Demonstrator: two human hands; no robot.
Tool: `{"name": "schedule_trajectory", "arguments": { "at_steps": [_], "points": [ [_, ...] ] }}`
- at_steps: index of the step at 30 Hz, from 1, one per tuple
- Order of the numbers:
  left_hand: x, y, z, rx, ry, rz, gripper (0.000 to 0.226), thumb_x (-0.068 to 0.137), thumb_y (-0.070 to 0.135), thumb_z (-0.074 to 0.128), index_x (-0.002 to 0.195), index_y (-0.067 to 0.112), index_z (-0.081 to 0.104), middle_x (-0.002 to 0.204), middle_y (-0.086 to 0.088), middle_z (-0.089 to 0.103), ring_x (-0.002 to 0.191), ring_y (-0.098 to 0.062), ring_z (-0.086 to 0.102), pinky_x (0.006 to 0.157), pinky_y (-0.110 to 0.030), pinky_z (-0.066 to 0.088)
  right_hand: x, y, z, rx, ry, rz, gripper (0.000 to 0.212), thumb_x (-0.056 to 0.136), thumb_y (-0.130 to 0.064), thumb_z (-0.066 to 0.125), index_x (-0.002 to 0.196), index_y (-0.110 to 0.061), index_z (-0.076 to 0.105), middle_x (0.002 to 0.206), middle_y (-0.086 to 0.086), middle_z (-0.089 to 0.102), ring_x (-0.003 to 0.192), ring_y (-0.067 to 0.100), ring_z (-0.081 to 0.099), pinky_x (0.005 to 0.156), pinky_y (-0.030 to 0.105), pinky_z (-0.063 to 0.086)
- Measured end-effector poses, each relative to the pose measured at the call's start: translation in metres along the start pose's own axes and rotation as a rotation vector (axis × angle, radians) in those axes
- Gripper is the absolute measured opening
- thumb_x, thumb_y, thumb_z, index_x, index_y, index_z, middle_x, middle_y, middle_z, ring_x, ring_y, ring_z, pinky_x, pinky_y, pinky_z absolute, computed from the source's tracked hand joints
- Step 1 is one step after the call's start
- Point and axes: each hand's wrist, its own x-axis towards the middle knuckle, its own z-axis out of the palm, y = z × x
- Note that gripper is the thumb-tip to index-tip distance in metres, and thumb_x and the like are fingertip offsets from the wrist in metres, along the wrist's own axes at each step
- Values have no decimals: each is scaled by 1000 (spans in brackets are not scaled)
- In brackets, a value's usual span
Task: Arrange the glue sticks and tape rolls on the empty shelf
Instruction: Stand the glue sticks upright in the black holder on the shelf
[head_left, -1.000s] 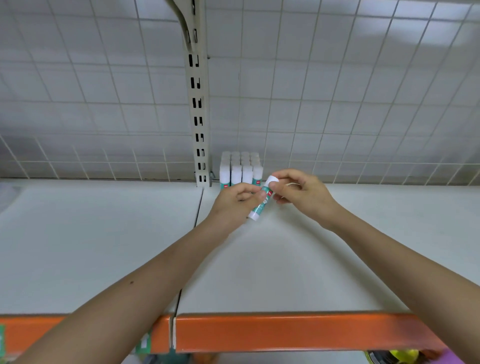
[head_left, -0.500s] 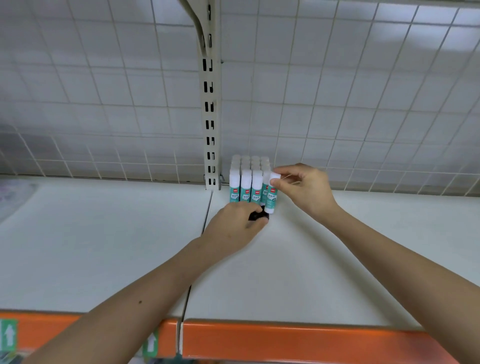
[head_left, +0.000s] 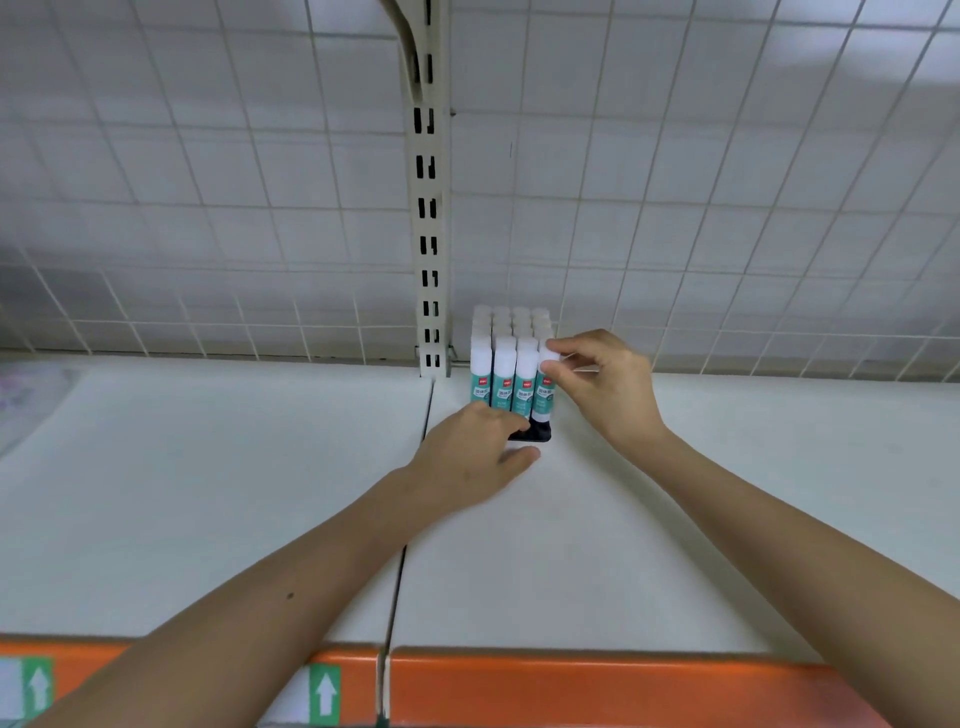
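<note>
Seating glue stick (head_left: 545, 397) mid-frame, cap pinched by right hand (head_left: 605, 387), black tray (head_left: 540, 432) braced by left hand (head_left: 467, 452), grip unclear. Next, likely: press down, release.

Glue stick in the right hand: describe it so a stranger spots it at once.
Find the slotted upright post at the back of the shelf; a block of white-capped, teal-labelled glue sticks stands right of its foot. The one meant is the front row's rightmost stick, the only one whose cap the right hand pinches.
</note>
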Motion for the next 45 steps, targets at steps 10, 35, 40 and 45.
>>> {"name": "schedule_trajectory", "arguments": {
  "at_steps": [10, 35, 40, 45],
  "points": [
    [2, -1, 0, 113, -26, 67, 40, 93, 33, 44, 128, 15, 49, 128, -3, 54, 116, -19, 42, 93, -33, 42, -12, -4, 6, -17, -20, 74, 27, 84, -8, 62, 110, -2, 64, 92, 4, 53, 79, 15, 58, 81, 28, 51],
    [42, 247, 70, -117, 94, 96, 44, 94, 34, 44, 135, 20, 43, 142, 5, 44, 131, -17, 37, 102, -32, 34, -107, 90, -270, -447, -218, 333, 41, 88, -22, 58, 128, -16, 50, 128, 3, 56, 111, 20, 53, 92, 20, 34],
    [68, 311, 97, -142, 17, 194, 43, 94, 35, 45, 134, 21, 44, 140, 4, 46, 128, -18, 41, 100, -32, 37, -131, 125, -333, -479, -135, 415, 39, 87, -20, 59, 125, -15, 53, 123, 5, 58, 107, 21, 55, 89, 19, 36],
    [108, 369, 126, -176, -30, 307, 43, 93, 36, 45, 134, 22, 44, 140, 5, 47, 128, -16, 41, 100, -31, 37, -141, 158, -384, -492, -38, 491, 37, 87, -17, 59, 123, -15, 55, 122, 6, 58, 106, 21, 55, 89, 22, 38]
  ]
}}
